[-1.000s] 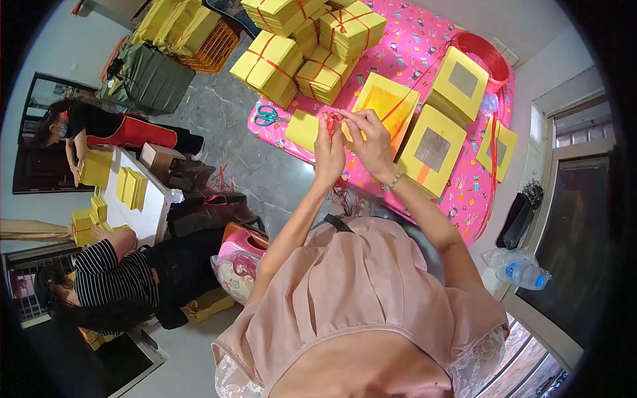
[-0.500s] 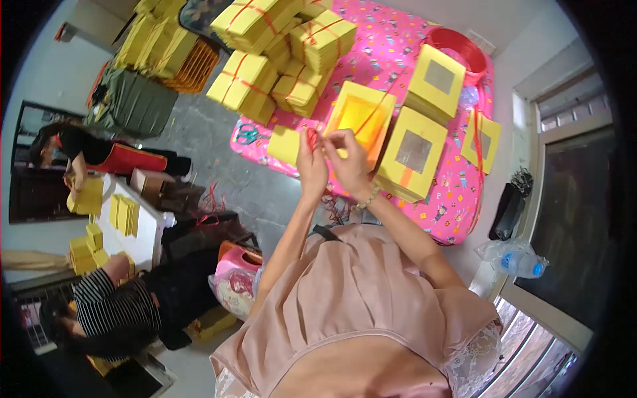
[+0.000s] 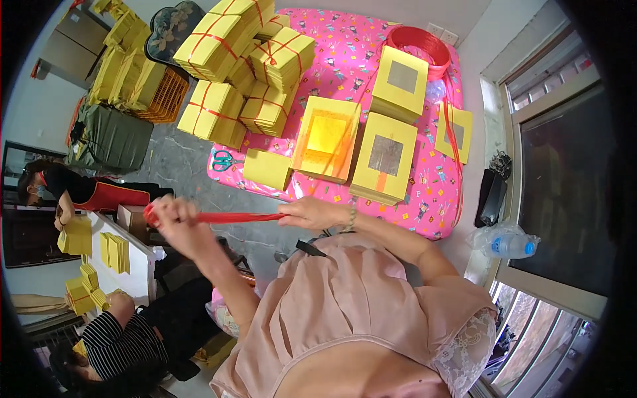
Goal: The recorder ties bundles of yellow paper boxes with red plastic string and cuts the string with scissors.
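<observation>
A red ribbon (image 3: 242, 217) is stretched taut between my two hands above the floor in front of me. My left hand (image 3: 174, 219) grips one end, out to the left. My right hand (image 3: 312, 213) pinches the other end near my chest. Just beyond my hands lies a pink patterned mat (image 3: 438, 199) with stacks of yellow paper on it: a small yellow stack (image 3: 267, 168), a stack with a gold square (image 3: 326, 138) and a stack with a silver square (image 3: 386, 158). A red ribbon coil (image 3: 421, 44) sits at the mat's far corner.
Tied yellow bundles (image 3: 255, 73) pile up at the back left of the mat, with scissors (image 3: 225, 160) near its edge. Two other people (image 3: 86, 192) work at a white table (image 3: 129, 275) on my left. A plastic bottle (image 3: 507, 244) lies by the window at right.
My hands have come down from over the yellow stacks and pulled apart, the left going far left, stretching the red ribbon straight between them.
</observation>
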`<state>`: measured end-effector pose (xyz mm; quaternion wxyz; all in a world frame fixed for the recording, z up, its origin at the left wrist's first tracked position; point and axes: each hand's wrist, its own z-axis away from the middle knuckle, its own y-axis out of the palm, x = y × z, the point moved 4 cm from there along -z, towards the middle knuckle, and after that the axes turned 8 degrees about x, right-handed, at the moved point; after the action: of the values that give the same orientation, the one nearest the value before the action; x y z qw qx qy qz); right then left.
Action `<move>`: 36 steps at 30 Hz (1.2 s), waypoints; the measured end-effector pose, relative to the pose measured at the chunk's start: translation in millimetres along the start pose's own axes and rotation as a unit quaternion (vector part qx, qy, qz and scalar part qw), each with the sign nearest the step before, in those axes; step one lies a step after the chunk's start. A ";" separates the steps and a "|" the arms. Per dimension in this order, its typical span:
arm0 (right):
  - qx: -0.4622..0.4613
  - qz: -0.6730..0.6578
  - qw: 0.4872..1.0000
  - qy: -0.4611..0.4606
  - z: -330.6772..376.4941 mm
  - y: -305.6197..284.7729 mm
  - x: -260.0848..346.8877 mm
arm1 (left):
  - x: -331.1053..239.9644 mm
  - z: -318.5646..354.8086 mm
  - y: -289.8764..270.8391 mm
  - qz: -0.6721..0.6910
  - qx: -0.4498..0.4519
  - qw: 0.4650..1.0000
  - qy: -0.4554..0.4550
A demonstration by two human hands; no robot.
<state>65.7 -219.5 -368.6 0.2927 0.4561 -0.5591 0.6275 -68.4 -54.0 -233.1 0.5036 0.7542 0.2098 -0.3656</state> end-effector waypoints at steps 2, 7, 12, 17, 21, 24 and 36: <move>0.041 0.018 0.999 0.028 14.6 -12.9 -4.5 | -23.5 -11.8 -59.8 -0.016 -0.040 0.998 0.054; 0.108 0.050 0.990 0.080 35.1 -48.3 -15.8 | -44.3 -10.9 -200.9 -0.014 -0.179 0.982 0.065; 0.064 0.143 0.987 0.042 0.4 -89.0 36.5 | -14.0 17.9 -286.6 -0.079 -0.337 0.936 0.069; 0.014 0.203 0.979 -0.022 -64.6 -107.8 74.6 | 25.5 32.8 -294.4 -0.424 -0.275 0.863 -0.015; 0.088 0.218 0.972 0.001 -82.1 -95.9 65.0 | 57.7 31.4 -217.4 -0.750 0.086 0.641 -0.138; 0.150 0.239 0.959 -0.013 -95.6 -73.7 39.0 | 34.9 22.4 -110.5 -0.766 0.080 0.630 0.099; 0.251 0.119 0.960 -0.023 -112.7 -77.8 8.4 | 114.1 -2.0 -57.7 -0.416 0.312 0.795 -0.314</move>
<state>102.8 -95.7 -322.6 0.0787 0.4595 -0.4408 0.7671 -33.7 -34.7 -354.6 0.0787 0.5542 0.2085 -0.8020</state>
